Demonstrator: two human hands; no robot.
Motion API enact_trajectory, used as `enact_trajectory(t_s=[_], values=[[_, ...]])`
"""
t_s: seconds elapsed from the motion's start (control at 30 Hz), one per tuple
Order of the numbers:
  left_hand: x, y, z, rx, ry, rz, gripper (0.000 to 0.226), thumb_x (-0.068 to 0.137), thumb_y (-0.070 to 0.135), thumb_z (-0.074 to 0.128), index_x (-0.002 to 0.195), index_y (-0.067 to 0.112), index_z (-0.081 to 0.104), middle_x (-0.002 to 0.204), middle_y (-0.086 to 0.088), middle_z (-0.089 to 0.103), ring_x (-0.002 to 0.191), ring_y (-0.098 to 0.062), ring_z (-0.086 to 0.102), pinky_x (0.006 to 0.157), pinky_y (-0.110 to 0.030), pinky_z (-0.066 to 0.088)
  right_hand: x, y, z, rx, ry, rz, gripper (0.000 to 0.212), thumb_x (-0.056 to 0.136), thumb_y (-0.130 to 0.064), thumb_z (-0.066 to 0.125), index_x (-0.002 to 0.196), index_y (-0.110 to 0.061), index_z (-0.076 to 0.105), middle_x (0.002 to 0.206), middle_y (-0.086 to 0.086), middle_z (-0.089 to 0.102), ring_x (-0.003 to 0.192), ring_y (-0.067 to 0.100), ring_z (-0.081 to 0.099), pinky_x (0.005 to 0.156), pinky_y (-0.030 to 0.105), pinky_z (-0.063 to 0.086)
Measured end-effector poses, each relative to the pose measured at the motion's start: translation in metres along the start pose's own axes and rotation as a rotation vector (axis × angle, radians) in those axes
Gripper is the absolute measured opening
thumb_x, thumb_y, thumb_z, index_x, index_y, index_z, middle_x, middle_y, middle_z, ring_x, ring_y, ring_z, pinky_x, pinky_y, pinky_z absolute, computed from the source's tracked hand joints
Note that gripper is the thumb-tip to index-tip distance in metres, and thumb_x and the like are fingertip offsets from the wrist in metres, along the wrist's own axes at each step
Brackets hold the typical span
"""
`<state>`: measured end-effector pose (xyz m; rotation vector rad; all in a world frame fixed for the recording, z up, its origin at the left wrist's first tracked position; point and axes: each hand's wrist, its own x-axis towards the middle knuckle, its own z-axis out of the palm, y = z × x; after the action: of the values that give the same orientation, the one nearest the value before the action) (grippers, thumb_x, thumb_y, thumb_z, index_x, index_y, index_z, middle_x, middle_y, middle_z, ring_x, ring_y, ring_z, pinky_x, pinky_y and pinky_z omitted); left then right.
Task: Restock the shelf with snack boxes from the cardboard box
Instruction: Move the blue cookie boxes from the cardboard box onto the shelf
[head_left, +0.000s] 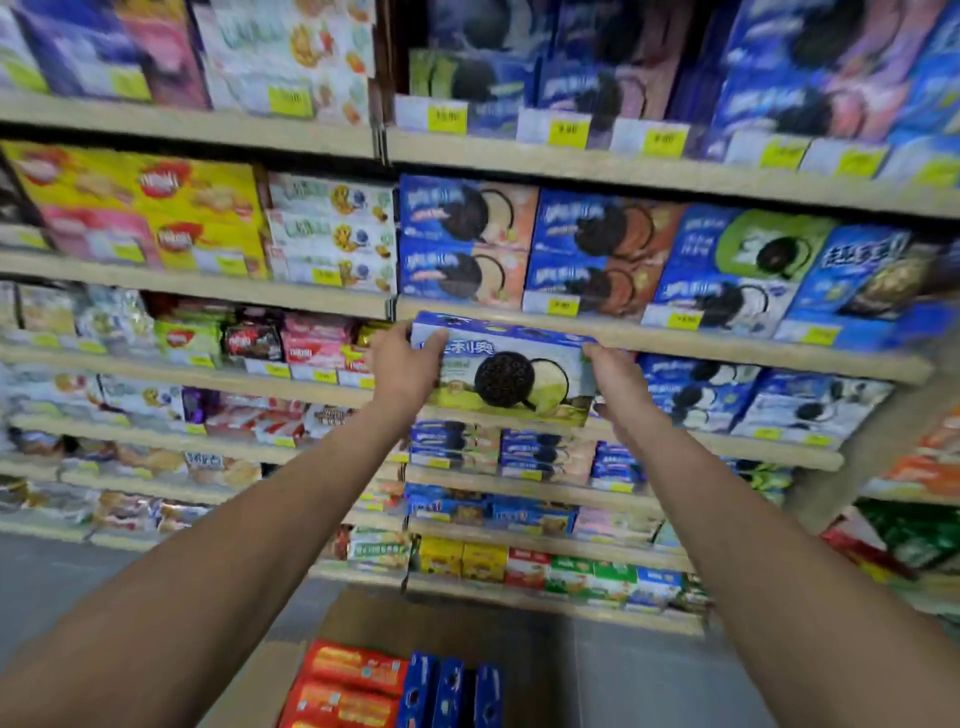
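Just right of the frame's centre, a blue and green snack box (511, 371) with a dark sandwich cookie printed on its front is held up between both hands in front of the shelf (727, 351). The left hand (405, 366) clasps the box's left end, its fingers curled over the upper left corner and its thumb lying along the front face near the white lettering. The right hand (615, 382) closes on the right end, fingers wrapped around the edge and mostly hidden behind the box, so how far they reach on the far side cannot be told. The box sits level, face toward the camera, spanning the gap between the two hands, with its top edge just under the lip of the shelf board above and its bottom edge near the board below. Similar blue cookie boxes (753, 397) stand on the same level just to the right of the right hand. At the bottom centre of the frame lies the open cardboard box (332, 623) on the floor, with red packs (350, 680) lying on its left side and several blue boxes (449, 691) standing on edge beside them.
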<state>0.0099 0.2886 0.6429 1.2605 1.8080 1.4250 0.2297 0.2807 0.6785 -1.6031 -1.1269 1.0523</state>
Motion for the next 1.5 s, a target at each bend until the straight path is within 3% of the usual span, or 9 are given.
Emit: enact_trajectory(t_s=[0.13, 0.23, 0.37, 0.5, 0.73, 0.9, 1.07, 1.2, 1.5], values=[[0.035, 0.079, -0.017, -0.039, 0.058, 0.088, 0.077, 0.064, 0.066, 0.051, 0.112, 0.006, 0.062, 0.111, -0.02, 0.063, 0.106, -0.038, 0.057, 0.094, -0.051, 0.047, 0.001, -0.075, -0.011, 0.083, 0.042, -0.125, 0.038, 0.09, -0.042, 0.048, 0.117, -0.016, 0.056, 0.113, 0.002, 0.053, 0.102, 0.023, 0.05, 0.089, 0.036, 0.04], [0.056, 0.117, -0.023, -0.062, 0.06, 0.155, 0.081, 0.059, 0.071, 0.048, 0.11, 0.01, 0.063, 0.11, -0.019, 0.063, 0.105, -0.039, 0.057, 0.094, -0.051, 0.046, 0.008, -0.11, -0.016, 0.109, 0.069, -0.18, 0.037, 0.079, -0.051, 0.051, 0.1, -0.022, 0.06, 0.113, 0.001, 0.06, 0.105, 0.026, 0.056, 0.097, 0.042, 0.043], [0.086, 0.156, -0.027, -0.089, 0.036, 0.215, 0.093, 0.051, 0.077, 0.041, 0.112, 0.011, 0.062, 0.113, -0.018, 0.062, 0.105, -0.038, 0.058, 0.094, -0.051, 0.047, 0.014, -0.153, -0.025, 0.152, 0.088, -0.301, 0.046, 0.092, -0.032, 0.05, 0.134, -0.013, 0.049, 0.135, 0.005, 0.05, 0.124, 0.025, 0.047, 0.104, 0.038, 0.036], [0.144, 0.176, -0.015, -0.162, 0.006, 0.249, 0.094, 0.049, 0.076, 0.048, 0.111, 0.007, 0.063, 0.113, -0.019, 0.064, 0.104, -0.037, 0.061, 0.09, -0.052, 0.051, 0.038, -0.187, -0.035, 0.138, 0.063, -0.378, 0.061, 0.085, -0.03, 0.056, 0.143, -0.018, 0.039, 0.144, 0.002, 0.043, 0.126, 0.021, 0.045, 0.102, 0.032, 0.037], [0.172, 0.228, 0.01, -0.18, 0.07, 0.207, 0.08, 0.068, 0.062, 0.053, 0.121, 0.002, 0.055, 0.127, -0.02, 0.053, 0.116, -0.038, 0.053, 0.098, -0.052, 0.045, 0.121, -0.23, -0.045, 0.049, 0.042, -0.562, 0.053, 0.088, -0.02, 0.062, 0.138, -0.019, 0.043, 0.135, 0.003, 0.052, 0.121, 0.021, 0.051, 0.098, 0.031, 0.041], [0.208, 0.258, 0.035, -0.128, 0.163, 0.301, 0.05, 0.069, 0.044, 0.05, 0.105, 0.012, 0.063, 0.11, -0.016, 0.065, 0.105, -0.037, 0.058, 0.096, -0.046, 0.046, 0.181, -0.262, -0.049, 0.017, 0.009, -0.606, 0.044, 0.088, -0.021, 0.064, 0.129, -0.013, 0.053, 0.121, 0.004, 0.061, 0.099, 0.015, 0.057, 0.083, 0.024, 0.043], [0.251, 0.267, 0.053, -0.104, 0.071, 0.334, 0.045, 0.074, 0.021, 0.054, 0.119, 0.018, 0.053, 0.116, -0.007, 0.065, 0.109, -0.028, 0.059, 0.1, -0.043, 0.045, 0.233, -0.281, -0.037, 0.032, 0.042, -0.623, 0.036, 0.085, -0.022, 0.067, 0.118, -0.01, 0.06, 0.105, 0.003, 0.063, 0.092, 0.013, 0.056, 0.079, 0.023, 0.043], [0.273, 0.261, 0.066, -0.087, 0.021, 0.283, 0.04, 0.086, -0.002, 0.051, 0.124, 0.007, 0.045, 0.122, -0.012, 0.059, 0.114, -0.026, 0.055, 0.101, -0.035, 0.041, 0.275, -0.28, -0.013, 0.021, 0.059, -0.609, 0.029, 0.079, -0.027, 0.071, 0.106, -0.022, 0.06, 0.109, 0.007, 0.068, 0.101, 0.026, 0.063, 0.097, 0.042, 0.046], [0.32, 0.24, 0.06, 0.053, 0.068, 0.227, 0.035, 0.078, 0.004, 0.052, 0.113, 0.006, 0.046, 0.104, -0.009, 0.06, 0.099, -0.024, 0.058, 0.089, -0.028, 0.046, 0.314, -0.296, 0.029, -0.063, 0.011, -0.617, 0.042, 0.082, -0.019, 0.07, 0.12, -0.008, 0.056, 0.12, 0.011, 0.063, 0.112, 0.028, 0.059, 0.096, 0.034, 0.046]])
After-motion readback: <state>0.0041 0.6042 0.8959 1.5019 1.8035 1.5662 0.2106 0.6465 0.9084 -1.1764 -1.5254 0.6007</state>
